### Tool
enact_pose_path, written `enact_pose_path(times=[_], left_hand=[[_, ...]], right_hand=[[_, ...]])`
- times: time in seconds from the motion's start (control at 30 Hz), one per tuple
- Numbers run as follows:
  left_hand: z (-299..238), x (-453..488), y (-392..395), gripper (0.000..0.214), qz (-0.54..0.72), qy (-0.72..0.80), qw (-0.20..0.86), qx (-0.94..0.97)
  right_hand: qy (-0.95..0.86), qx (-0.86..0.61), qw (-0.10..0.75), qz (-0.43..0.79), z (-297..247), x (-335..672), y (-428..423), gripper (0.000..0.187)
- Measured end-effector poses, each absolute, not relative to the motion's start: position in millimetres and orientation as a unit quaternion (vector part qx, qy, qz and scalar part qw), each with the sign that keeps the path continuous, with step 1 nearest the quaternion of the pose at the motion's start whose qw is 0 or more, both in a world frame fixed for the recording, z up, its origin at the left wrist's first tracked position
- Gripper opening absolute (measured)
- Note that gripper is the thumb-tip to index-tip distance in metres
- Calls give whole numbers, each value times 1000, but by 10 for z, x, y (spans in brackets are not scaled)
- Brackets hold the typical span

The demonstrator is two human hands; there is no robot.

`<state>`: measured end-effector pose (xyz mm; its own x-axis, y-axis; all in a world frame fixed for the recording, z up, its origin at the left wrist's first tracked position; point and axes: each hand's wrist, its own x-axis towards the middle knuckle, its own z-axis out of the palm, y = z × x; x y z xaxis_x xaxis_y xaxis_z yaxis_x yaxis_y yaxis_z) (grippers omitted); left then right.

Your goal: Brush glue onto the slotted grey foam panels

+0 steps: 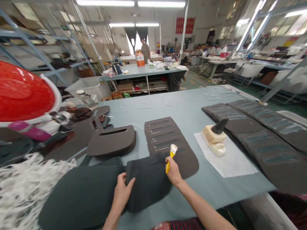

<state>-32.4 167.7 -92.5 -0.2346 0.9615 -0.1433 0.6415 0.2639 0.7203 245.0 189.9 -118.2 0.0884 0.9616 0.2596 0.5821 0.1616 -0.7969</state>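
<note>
From where I stand, the work looks partway through. The slotted panel (pixel 165 141) lies flat mid-bench (pixel 182 105), a row of slots across it, and glossy white traces of what looks like glue edge several of them. I'd judge those edges coated, though no covering lies over the slots. A dark sheet (pixel 148 185) is just nearer the person than the panel, overlapping its near-left part, so I can't say whether everything beneath is coated.

The right hand (pixel 174 172) is closed round a yellow brush (pixel 171 154), white-loaded bristles up, over the panel's near half and beside the sheet's corner. The left hand (pixel 122 190) has thumb and fingers at the sheet's left edge; whether it pinches or merely steadies, I can't tell.

Right of the panel, a pale bottle (pixel 214 137) with a dark nozzle sits on white paper (pixel 232 163). Farther right of it, stacked slotted pieces (pixel 268 143) spread out; whether they're finished or waiting, I can't tell. Left of the panel lies a single-slot stack (pixel 112 140), apparently untouched.
</note>
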Motion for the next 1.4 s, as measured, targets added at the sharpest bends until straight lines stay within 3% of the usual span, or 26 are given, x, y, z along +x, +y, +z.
enact_pose_path(times=[0.17,0.37,0.77,1.03,1.17,1.4], left_hand=[[-1208,544,1715,51,300,640,430,562],[-1473,966,1682,62,325,634,367,599],[-1449,992,1653,58,270,657,327,624],[-1349,979,1637,22,228,664,276,656],[-1286,980,1742,21,223,671,195,679],[-1236,1103,2003,26,199,651,166,714]], right_hand=[[-627,-706,313,102,-1336,3589,1701,32],[-607,-762,222,37,-1434,4076,1527,34],[-593,-783,182,38,-1562,4106,1562,33],[-608,-767,206,-29,-1648,4242,1610,31],[-606,-760,231,-39,-1593,4234,1791,17],[-605,-765,220,-19,-1493,4097,2248,16]])
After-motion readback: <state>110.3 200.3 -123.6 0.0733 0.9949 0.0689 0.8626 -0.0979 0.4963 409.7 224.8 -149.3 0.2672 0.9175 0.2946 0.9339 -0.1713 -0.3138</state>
